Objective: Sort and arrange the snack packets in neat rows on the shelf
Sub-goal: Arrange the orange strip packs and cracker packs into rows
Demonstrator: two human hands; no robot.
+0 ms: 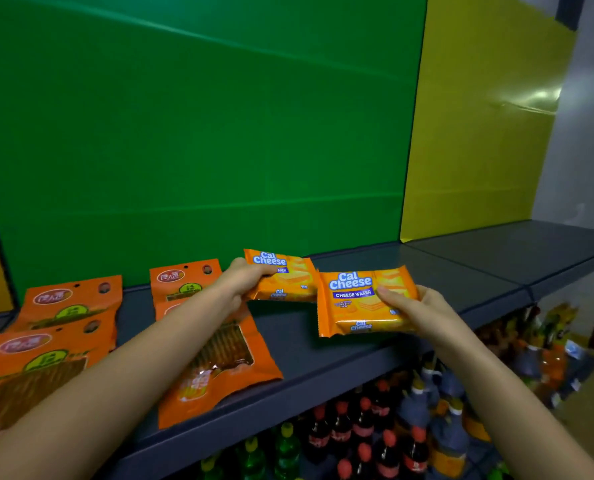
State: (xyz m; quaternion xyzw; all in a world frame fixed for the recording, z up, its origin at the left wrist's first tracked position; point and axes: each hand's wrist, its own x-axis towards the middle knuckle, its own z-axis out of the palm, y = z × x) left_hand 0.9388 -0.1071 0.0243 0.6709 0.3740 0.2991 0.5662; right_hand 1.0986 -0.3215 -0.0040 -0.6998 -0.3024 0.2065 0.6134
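My left hand (243,278) grips a Cal Cheese wafer packet (288,277) by its left edge, low over the back of the grey shelf (357,355). My right hand (416,306) holds a second Cal Cheese wafer packet (354,303) by its right side, a little above the shelf and just right of the first. Several orange snack pouches lie flat in two columns on the shelf's left: one column under my left forearm (219,368), another at the far left (70,303). My arm hides part of the middle pouches.
A green back panel (198,133) and a yellow panel (479,133) stand behind the shelf. The shelf continues to the right (517,251). Below the shelf edge stand several drink bottles (375,424), some red-capped, some green and orange.
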